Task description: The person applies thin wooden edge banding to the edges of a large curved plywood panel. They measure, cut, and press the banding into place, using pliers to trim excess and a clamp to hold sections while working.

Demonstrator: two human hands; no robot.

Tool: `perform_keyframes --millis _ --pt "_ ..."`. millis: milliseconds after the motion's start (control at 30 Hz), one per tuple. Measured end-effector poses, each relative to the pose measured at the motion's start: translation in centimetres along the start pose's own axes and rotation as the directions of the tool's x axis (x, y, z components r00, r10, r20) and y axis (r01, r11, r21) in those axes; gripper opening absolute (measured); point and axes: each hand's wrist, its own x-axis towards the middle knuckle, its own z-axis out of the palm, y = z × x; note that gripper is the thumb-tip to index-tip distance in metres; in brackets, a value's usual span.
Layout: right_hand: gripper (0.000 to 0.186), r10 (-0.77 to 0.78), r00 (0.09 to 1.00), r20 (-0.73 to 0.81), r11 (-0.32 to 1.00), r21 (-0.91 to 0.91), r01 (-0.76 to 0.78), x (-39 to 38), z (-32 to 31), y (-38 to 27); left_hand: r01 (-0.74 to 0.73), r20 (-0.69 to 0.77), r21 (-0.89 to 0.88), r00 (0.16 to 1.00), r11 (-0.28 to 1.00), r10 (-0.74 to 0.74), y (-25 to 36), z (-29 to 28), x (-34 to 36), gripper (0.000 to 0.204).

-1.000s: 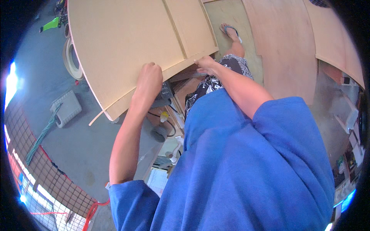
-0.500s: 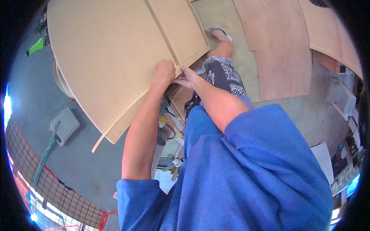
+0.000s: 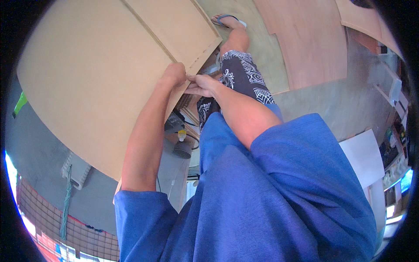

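A large pale wooden panel [image 3: 91, 83] fills the upper left, with a narrow strip [image 3: 150, 32] running across its face. Along the panel's near right edge lies a thin wooden edge strip [image 3: 198, 62]. My left hand [image 3: 175, 74] is closed in a fist on top of that edge; whatever its fingers hold is hidden. Right beside it, my right hand [image 3: 202, 85] grips the panel edge, thumb on top and fingers reaching underneath. My left forearm lies across the lower part of the edge and covers it.
Below the edge stand a dark cylindrical object [image 3: 182, 149] and other clutter. Flat wooden sheets [image 3: 312, 43] lie on the floor at right, past my sandalled foot [image 3: 229, 20]. A white sheet [image 3: 362, 157] is farther right. At left are a pale plastic piece [image 3: 77, 170] and a green rope [image 3: 65, 209].
The view has shifted, so the panel sits farther left. Both hands have slid a little along the edge toward me. The strip end that stuck out at the panel's lower corner is now behind my arm.
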Motion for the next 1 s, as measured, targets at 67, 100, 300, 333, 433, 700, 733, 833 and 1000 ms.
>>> perform_keyframes --millis 67,100,300,333,433,700,733,833,1000 --pt "0.033 0.013 1.000 0.005 1.000 -0.010 -0.013 0.1 0.2 0.0 0.080 -0.032 -0.064 0.996 0.995 -0.082 -0.1 -0.4 0.3 0.022" --pt "0.033 0.028 1.000 0.009 1.000 -0.009 -0.028 0.2 0.4 0.0 0.120 -0.028 -0.095 0.992 0.988 -0.123 -0.1 -0.5 0.4 0.022" --pt "0.033 0.015 0.995 -0.098 0.970 -0.240 -0.038 0.5 0.9 -1.2 0.228 -0.105 0.008 0.968 0.974 -0.226 -1.0 -1.1 1.7 0.030" --pt "0.034 -0.005 0.990 -0.140 0.970 -0.242 -0.029 0.5 1.0 -1.5 0.223 -0.055 0.011 0.973 0.975 -0.222 -1.6 -1.3 1.7 0.030" --pt "0.040 -0.052 0.983 -0.179 0.970 -0.243 0.007 0.2 1.8 -2.4 0.189 0.115 -0.051 0.976 0.981 -0.182 -3.7 -2.9 1.9 0.032" --pt "0.068 0.084 0.996 0.016 0.977 -0.197 -0.079 0.8 2.6 -2.2 0.079 0.011 0.123 0.997 0.989 -0.081 -0.3 -2.3 -3.2 0.039" --pt "0.072 0.075 0.993 0.093 0.970 -0.237 -0.051 1.5 2.4 -2.2 0.126 -0.072 0.066 0.990 0.990 -0.121 0.8 -1.7 -4.0 0.035" --pt "0.043 0.044 0.984 0.174 0.994 -0.106 -0.025 4.0 2.5 -1.4 0.265 -0.215 -0.042 0.939 0.963 -0.267 3.2 -0.5 -5.3 0.027" --pt "0.037 0.011 0.981 0.196 0.988 -0.151 0.019 4.3 2.2 -3.2 0.310 -0.222 -0.050 0.923 0.950 -0.313 6.5 -0.1 -5.4 0.038"
